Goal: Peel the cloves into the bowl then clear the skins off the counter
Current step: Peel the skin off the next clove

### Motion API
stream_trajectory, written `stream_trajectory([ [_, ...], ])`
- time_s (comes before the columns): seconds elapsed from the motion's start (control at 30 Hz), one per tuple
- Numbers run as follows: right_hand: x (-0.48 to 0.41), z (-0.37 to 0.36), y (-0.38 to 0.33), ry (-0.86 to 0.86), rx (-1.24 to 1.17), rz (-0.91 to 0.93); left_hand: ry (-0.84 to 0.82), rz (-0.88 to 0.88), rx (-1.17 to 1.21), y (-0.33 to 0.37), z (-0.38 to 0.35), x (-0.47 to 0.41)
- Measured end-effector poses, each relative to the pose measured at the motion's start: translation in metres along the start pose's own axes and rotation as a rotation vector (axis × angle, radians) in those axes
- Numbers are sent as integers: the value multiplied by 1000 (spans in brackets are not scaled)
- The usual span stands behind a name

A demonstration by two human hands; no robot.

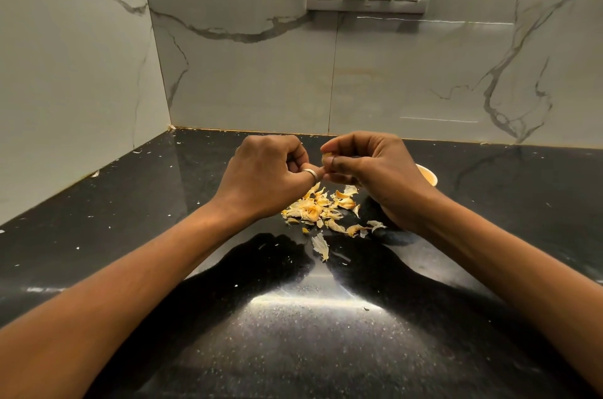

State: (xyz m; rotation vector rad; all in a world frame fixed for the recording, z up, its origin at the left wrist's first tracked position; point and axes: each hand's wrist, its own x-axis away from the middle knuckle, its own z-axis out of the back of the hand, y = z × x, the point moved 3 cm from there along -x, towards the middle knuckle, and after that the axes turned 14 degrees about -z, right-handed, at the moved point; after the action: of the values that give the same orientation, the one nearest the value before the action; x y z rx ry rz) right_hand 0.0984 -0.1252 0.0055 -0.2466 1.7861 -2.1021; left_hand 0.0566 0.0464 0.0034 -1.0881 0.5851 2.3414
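While my right hand (375,170) pinches the clove (327,157) above the skins (318,209) on the desk (130,219) and my curled left hand (270,170) picks at it, a slip could drop it there, missing the bowl (428,175) behind.

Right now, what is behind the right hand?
A pale bowl peeks out behind the right hand; only part of its rim shows. The hand covers the rest, contents included.
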Motion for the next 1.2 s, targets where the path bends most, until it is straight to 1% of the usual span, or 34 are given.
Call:
stream_trajectory([
  [0.13, 2, 0, -2, 11, -24, -8, -10, 6, -10, 1, -1, 1],
  [0.3, 3, 0, -3, -15, -100, -58, 24, -16, -47, -2, -2, 0],
  [0.43, 4, 2, -4, -24, -141, -72, 26, -32, -16, -1, -1, -1],
  [0.7, 4, 3, -5, -10, -123, -39, 30, -39, 66, 4, 0, -1],
  [1.2, 7, 1, -7, -34, 53, 67, 10, -23, 53, 3, 0, -2],
])
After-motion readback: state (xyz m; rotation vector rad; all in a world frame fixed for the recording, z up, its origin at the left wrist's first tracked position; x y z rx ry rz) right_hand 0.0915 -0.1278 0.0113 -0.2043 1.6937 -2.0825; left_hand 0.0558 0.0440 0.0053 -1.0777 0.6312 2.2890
